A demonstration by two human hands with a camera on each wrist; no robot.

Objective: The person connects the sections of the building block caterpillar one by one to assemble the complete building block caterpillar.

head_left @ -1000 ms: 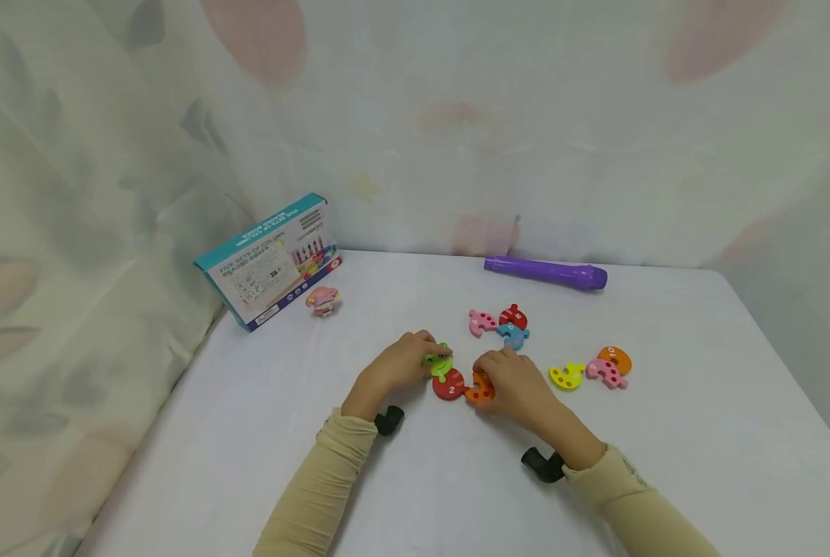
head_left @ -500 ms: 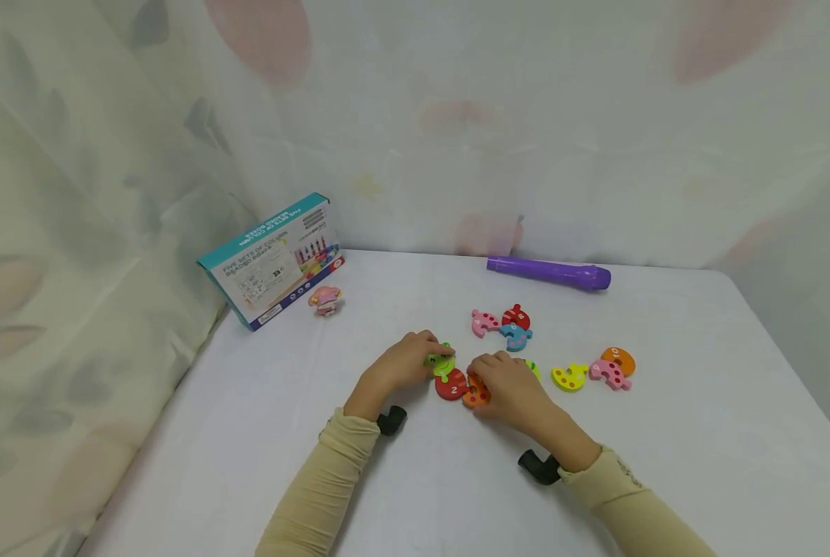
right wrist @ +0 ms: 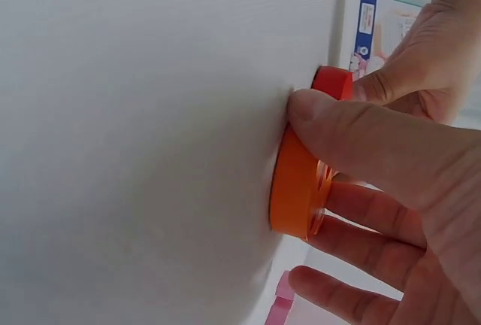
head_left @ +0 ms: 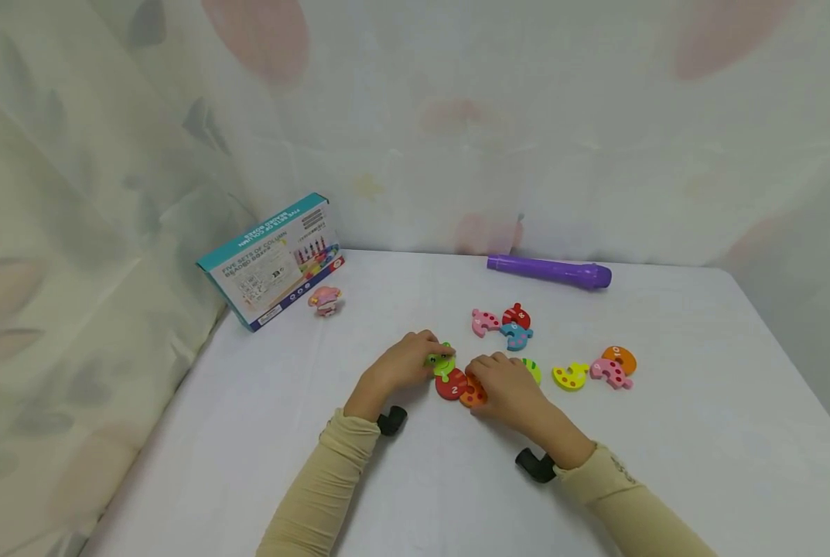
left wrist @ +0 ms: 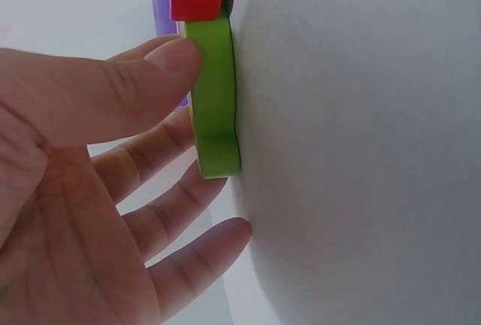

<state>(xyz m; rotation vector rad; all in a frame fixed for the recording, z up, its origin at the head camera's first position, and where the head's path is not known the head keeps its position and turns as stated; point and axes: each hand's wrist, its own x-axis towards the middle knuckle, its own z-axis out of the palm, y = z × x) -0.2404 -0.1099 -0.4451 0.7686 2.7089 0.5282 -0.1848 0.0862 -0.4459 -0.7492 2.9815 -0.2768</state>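
My left hand [head_left: 409,362] pinches a green puzzle piece [head_left: 442,364] with a smiling face, its thumb on the near edge in the left wrist view. Joined below that piece lies a red puzzle piece [head_left: 451,384] marked 2. My right hand [head_left: 510,391] grips an orange spotted puzzle piece [right wrist: 294,182] between thumb and fingers, flat on the table and right against the red piece. Part of the orange piece is hidden under the fingers in the head view. Beyond the right hand a green striped piece [head_left: 532,370] shows, partly covered.
Pink [head_left: 485,322], red [head_left: 517,315] and blue [head_left: 517,336] pieces lie behind the hands. To the right are yellow [head_left: 570,377], pink [head_left: 611,373] and orange [head_left: 620,357] ones. A purple toy microphone [head_left: 548,271], a small pink figure [head_left: 326,300] and a box [head_left: 275,263] stand farther back.
My right hand has slid the orange piece left, closing the gap to the red piece. The green striped piece has come into view behind that hand. My left hand stays on the face piece.
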